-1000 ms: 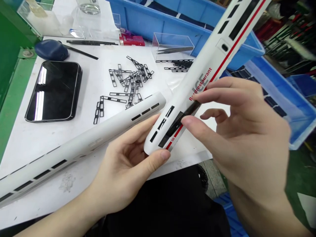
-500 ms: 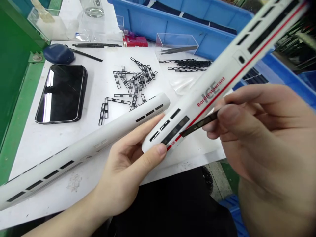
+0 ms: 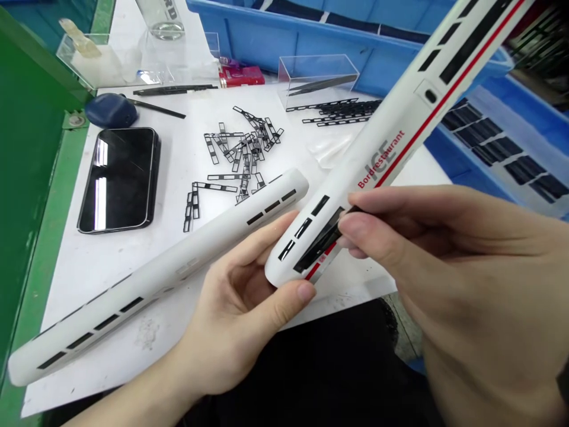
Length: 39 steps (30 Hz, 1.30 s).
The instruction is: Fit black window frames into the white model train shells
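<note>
My left hand [image 3: 262, 302] is closed around the lower end of a white model train car shell [image 3: 377, 130], which has a red stripe, black window slots and "ICE Bordrestaurant" lettering. The shell slants up to the right, above the table. My right hand [image 3: 427, 249] pinches a dark window strip [image 3: 322, 240] between thumb and forefinger. That strip lies along the long window opening near the shell's lower end; its upper part is hidden by my fingertips. A second white train car shell [image 3: 160, 279] rests on the table to the left of my hands.
Loose black window frames [image 3: 249, 142] lie scattered mid-table, with more bunched [image 3: 338, 112] by a clear box [image 3: 317, 74]. A black phone [image 3: 120, 178] and a dark blue rounded object [image 3: 111, 110] are at left. Blue bins [image 3: 267, 47] stand behind and at right [image 3: 511, 142].
My right hand has brought the dark strip from beside the shell onto its window opening. The view has shifted slightly, showing more of the right bin and of the second shell.
</note>
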{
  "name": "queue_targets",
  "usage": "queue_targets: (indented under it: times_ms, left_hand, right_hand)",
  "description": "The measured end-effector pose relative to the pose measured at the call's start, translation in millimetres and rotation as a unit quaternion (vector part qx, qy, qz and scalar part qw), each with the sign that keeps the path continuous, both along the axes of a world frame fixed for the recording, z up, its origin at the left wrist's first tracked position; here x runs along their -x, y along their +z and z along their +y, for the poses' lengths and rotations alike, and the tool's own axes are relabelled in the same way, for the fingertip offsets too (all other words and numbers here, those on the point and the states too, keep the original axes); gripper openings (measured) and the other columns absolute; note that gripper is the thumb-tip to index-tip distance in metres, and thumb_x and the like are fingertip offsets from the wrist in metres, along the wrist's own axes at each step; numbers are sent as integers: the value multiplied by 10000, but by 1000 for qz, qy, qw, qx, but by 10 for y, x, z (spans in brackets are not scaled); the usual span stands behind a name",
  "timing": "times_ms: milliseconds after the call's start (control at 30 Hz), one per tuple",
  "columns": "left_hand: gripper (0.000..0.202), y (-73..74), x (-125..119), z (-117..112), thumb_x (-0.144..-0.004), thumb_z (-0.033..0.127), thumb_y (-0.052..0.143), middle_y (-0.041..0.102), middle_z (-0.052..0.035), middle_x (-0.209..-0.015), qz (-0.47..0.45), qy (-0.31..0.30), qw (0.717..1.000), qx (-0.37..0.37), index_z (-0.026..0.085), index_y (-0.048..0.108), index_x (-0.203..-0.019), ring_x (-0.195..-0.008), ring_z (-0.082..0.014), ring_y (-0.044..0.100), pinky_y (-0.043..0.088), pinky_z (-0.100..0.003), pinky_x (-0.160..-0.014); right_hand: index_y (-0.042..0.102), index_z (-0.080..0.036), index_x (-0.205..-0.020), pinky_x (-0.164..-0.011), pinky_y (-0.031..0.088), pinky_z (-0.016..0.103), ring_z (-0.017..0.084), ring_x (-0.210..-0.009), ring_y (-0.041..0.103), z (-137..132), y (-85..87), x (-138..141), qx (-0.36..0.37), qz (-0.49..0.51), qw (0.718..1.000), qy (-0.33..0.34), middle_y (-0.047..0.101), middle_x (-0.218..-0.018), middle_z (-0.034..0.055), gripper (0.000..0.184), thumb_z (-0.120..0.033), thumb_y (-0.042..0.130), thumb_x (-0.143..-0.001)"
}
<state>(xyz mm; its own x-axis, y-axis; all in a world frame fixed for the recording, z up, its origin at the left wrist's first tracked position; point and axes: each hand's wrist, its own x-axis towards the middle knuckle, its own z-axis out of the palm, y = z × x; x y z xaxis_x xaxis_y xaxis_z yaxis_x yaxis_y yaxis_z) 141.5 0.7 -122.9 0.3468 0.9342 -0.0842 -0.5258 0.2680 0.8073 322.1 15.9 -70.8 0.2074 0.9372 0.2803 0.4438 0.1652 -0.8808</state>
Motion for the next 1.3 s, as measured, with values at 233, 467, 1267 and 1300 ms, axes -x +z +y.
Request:
queue_targets:
  times_ms: [233,467,1267,1300]
  left_hand:
    - [602,-7,-30,7,-892,-14,776,678,12,-1521,4,8,1000,-1,246,680,-1425,-1414,-196,621,515,-164,-1144]
    - [545,6,-17,-11,-926,60,766,683,15,-1514,17,7,1000,-6,285,684,-1416,-1372,-220,657,547,-227,-1135]
    - [458,128,-36,-12,-962,122,772,746,-26,-1422,45,-23,997,62,269,676,-1386,-1354,-244,674,598,-279,-1097]
    - [498,128,-43,-10,-951,107,779,724,-40,-1457,51,-18,997,53,249,663,-1414,-1382,-254,653,582,-287,-1127]
  right_hand:
    - [836,-325,-979,-627,632,303,162,-719,739,-26,33,40,2,-22,1000,14,827,-917,-31,177,-199,871,-861]
    - [809,-309,-972,-552,530,363,196,-790,685,-60,32,123,-34,-99,994,-26,715,-1076,40,115,-274,855,-873]
    - [770,-252,-972,-788,631,307,136,-825,697,-46,-67,41,-73,-91,990,84,736,-943,-15,198,-71,782,-894]
    - [770,-241,-1000,-804,636,315,147,-852,709,-52,-72,52,-70,-69,991,96,740,-971,-3,248,-25,767,-878]
